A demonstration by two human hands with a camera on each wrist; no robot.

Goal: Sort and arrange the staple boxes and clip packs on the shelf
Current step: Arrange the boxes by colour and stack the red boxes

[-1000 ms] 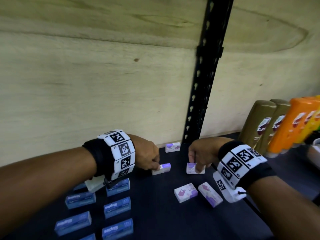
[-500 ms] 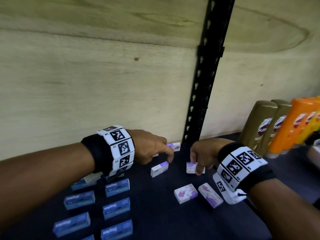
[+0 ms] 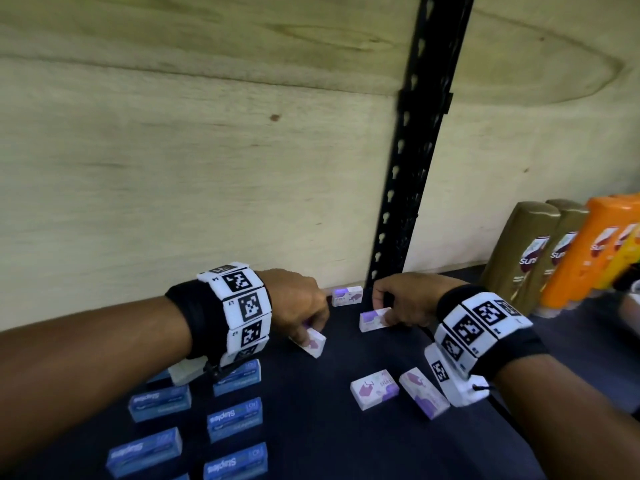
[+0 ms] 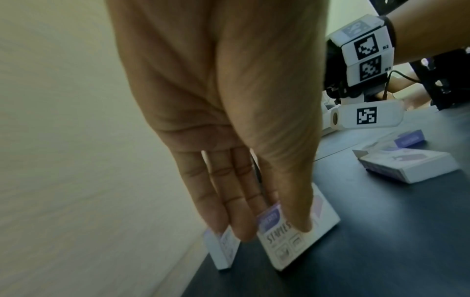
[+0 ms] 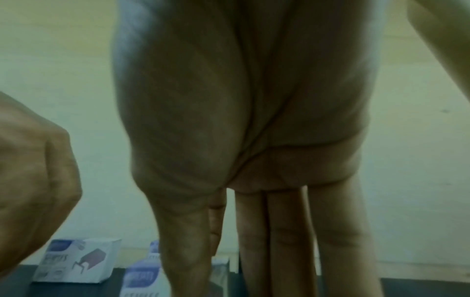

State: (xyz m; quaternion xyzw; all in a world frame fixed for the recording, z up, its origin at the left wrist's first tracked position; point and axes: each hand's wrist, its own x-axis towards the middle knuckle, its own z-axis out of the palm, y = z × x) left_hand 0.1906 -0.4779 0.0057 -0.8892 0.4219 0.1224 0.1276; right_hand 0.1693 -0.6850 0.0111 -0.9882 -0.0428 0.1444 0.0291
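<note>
A black slotted upright (image 3: 417,174) runs up the plywood back wall (image 3: 173,150); right of it stand two gold bottles (image 3: 516,251) and orange bottles (image 3: 585,251).

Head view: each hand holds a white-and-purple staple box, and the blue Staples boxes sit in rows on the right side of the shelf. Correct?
Not quite. In the head view the blue Staples boxes sit on the left side; left hand and right hand each do hold a white-and-purple box.

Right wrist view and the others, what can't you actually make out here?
- Right wrist: right hand blocks the box under its fingers; grip unclear.
- Head: left hand covers most of its white box.
- Head: front blue staple boxes cut off by the bottom edge.
- Head: bottles blurred.
</note>
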